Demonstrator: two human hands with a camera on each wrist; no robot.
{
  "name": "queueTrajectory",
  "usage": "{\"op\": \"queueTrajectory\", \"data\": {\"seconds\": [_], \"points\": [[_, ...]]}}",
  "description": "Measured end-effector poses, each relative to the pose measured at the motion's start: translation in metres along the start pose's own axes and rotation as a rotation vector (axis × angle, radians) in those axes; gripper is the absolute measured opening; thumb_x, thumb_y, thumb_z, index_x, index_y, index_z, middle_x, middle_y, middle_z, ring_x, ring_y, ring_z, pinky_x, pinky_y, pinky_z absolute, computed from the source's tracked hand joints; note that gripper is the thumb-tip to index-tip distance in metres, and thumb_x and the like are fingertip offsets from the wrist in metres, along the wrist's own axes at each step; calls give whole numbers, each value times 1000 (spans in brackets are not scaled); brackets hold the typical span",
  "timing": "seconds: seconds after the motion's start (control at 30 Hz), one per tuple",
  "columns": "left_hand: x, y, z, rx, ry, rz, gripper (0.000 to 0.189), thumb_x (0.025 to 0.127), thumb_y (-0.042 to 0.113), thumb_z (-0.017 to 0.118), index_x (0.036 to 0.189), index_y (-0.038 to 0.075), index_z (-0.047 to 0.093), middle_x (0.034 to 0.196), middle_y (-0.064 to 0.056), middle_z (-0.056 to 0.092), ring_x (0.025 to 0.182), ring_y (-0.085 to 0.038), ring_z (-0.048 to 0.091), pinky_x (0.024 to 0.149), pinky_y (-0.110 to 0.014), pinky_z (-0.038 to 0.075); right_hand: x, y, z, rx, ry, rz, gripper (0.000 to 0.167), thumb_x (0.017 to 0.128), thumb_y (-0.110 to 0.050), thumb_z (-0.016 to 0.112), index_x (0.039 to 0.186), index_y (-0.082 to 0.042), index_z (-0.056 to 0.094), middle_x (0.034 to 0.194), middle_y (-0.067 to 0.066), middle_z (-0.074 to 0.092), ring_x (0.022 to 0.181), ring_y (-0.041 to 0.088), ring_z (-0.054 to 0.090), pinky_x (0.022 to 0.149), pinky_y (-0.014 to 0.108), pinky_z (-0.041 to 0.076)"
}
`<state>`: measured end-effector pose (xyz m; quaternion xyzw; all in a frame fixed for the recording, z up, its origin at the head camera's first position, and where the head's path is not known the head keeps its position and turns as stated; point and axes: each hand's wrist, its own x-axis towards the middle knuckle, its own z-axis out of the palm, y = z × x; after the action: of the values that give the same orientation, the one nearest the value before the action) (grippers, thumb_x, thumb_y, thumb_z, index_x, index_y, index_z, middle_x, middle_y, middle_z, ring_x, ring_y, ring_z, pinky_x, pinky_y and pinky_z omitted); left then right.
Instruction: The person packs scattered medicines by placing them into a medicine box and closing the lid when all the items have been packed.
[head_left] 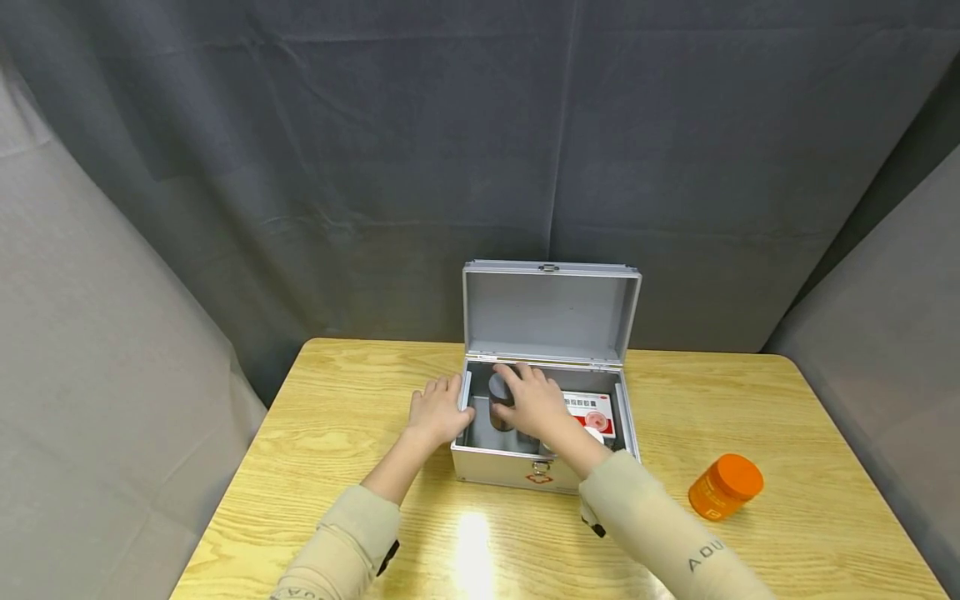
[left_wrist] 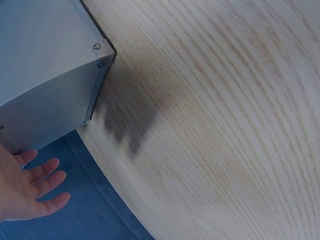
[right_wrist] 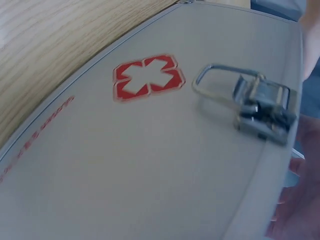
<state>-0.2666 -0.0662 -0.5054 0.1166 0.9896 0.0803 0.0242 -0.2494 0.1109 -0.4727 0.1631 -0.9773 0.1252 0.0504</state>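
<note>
A silver first-aid case [head_left: 495, 467] stands on the table with its lid [head_left: 543, 312] raised. My right hand [head_left: 536, 404] reaches inside over the front wall, thumb and fingers around a dark bottle [head_left: 501, 419] with a grey cap, upright in the left part. In the right wrist view the right hand [right_wrist: 302, 200] is mostly hidden behind the front wall. My left hand [head_left: 437, 410] rests at the case's left rim, thumb over the edge. Its fingers are extended and slightly bent beside the side wall in the left wrist view, where the left hand [left_wrist: 20, 187] shows clearly.
Inside the case, a white and red medicine box [head_left: 588, 406] lies at the right, with a white cap [head_left: 596, 434] partly hidden by the right forearm. An orange jar [head_left: 726, 487] stands on the wooden table [head_left: 360, 367] to the right. A dark curtain [head_left: 375, 167] hangs behind.
</note>
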Motion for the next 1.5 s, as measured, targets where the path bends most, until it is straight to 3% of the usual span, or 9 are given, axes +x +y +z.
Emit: {"op": "queueTrajectory", "data": {"seconds": [0.23, 0.57, 1.2, 1.5], "points": [[0, -1, 0, -15, 9, -7, 62, 82, 43, 52, 133, 9, 39, 125, -15, 49, 115, -32, 44, 89, -50, 37, -15, 12, -15, -21, 30, -68, 65, 79, -41, 65, 137, -20, 42, 136, 19, 42, 123, 37, 41, 96, 54, 35], [1, -2, 4, -32, 12, -3, 63, 84, 42, 49, 135, 9, 36, 129, -16, 46, 118, -32, 42, 91, -51, 34, -39, 35, -27, -81, 45, -111, 62, 83, -46, 58, 137, -22, 41, 140, 15, 38, 127, 35, 36, 99, 54, 30], [-2, 2, -1, -32, -10, -19, 64, 83, 42, 51, 136, 9, 37, 129, -15, 47, 118, -32, 42, 92, -51, 35, -80, 73, -39, -52, 195, -28, 62, 81, -40, 62, 136, -19, 41, 137, 19, 39, 121, 41, 39, 93, 60, 32], [-1, 2, 1, -30, -10, -18, 62, 83, 42, 51, 133, 9, 38, 128, -14, 47, 117, -31, 43, 92, -51, 35, -100, 92, -49, -35, 200, 65, 65, 84, -44, 59, 138, -16, 36, 137, 23, 36, 123, 42, 34, 93, 62, 29]]}}
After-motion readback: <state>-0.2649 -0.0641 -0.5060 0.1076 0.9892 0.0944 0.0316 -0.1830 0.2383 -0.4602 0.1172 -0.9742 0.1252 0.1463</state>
